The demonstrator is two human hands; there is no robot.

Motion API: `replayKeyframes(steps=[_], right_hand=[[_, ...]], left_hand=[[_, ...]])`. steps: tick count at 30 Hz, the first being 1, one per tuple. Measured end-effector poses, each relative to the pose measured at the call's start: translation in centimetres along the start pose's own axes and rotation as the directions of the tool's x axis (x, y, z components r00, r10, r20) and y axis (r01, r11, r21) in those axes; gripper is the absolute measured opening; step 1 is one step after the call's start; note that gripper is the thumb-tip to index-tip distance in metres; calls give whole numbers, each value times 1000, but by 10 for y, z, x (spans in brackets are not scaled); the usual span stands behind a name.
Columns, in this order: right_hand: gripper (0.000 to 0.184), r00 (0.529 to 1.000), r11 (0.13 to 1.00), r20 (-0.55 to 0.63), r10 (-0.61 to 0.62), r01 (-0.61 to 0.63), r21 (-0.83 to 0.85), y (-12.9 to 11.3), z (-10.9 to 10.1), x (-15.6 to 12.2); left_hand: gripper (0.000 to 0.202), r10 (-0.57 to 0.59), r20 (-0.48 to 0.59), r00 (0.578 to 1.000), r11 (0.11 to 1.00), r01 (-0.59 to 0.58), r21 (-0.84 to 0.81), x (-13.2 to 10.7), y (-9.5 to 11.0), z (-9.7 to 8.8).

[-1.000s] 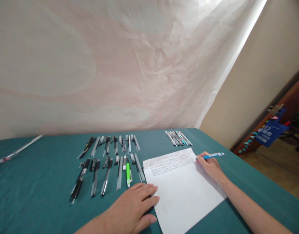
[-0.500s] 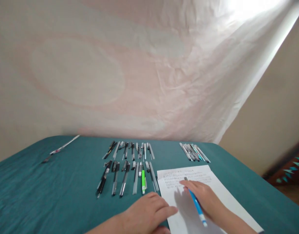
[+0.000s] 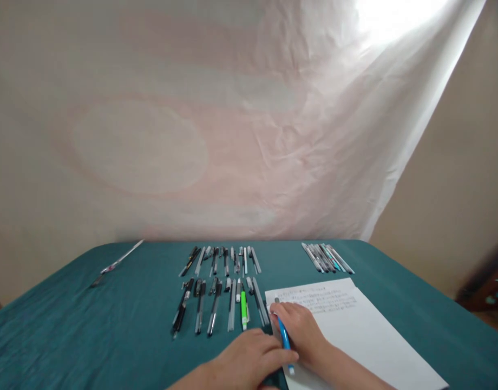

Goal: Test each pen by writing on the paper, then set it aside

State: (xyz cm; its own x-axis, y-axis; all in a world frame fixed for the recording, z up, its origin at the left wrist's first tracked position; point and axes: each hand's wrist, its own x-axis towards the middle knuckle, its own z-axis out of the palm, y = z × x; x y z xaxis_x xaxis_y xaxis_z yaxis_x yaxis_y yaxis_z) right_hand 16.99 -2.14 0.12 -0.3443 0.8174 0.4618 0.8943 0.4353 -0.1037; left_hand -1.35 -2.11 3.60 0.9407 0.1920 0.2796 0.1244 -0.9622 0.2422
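Gripping a blue pen point(image 3: 284, 338), right hand point(image 3: 300, 330) on the paper point(image 3: 354, 330) (left hand point(image 3: 249, 360) flat, open, just beside).

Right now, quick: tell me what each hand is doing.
Left hand: open, palm down at the left edge of the paper.
Right hand: closed around a blue pen, tip at the written lines.

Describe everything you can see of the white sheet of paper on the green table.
The white sheet of paper lies flat on the teal cloth-covered table, turned at a slant, its near end running out of view. A few lines of small handwriting fill its top; the rest is blank. The right hand, holding a blue and white pen, rests on its left edge, and the left hand lies beside that edge.
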Motion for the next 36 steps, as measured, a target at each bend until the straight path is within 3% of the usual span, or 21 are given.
replayKeyframes(steps=[5,12,21,26,31,36], right_hand=[[10,1000,999,3,23,-23,41,-2,2,-2],[14,999,989,31,26,-30,146,2,2,-3],[15,998,986,62,-14,3,168,4,4,-1],[17,997,986,63,-45,34,164,6,3,-2],[28,995,987,64,-72,62,151,8,1,-3],[36,995,990,81,-63,52,132,7,0,-4]], left_hand=[[45,-53,-16,998,998,52,-22,0,2,-2],[18,-150,33,988,989,150,-8,2,3,-4],[17,-104,103,989,995,103,9,4,-7,3],[20,-27,71,997,1000,28,-8,4,-14,12],[19,-50,60,997,990,57,-125,5,-18,14],[24,-84,82,993,972,99,-213,8,-14,4]])
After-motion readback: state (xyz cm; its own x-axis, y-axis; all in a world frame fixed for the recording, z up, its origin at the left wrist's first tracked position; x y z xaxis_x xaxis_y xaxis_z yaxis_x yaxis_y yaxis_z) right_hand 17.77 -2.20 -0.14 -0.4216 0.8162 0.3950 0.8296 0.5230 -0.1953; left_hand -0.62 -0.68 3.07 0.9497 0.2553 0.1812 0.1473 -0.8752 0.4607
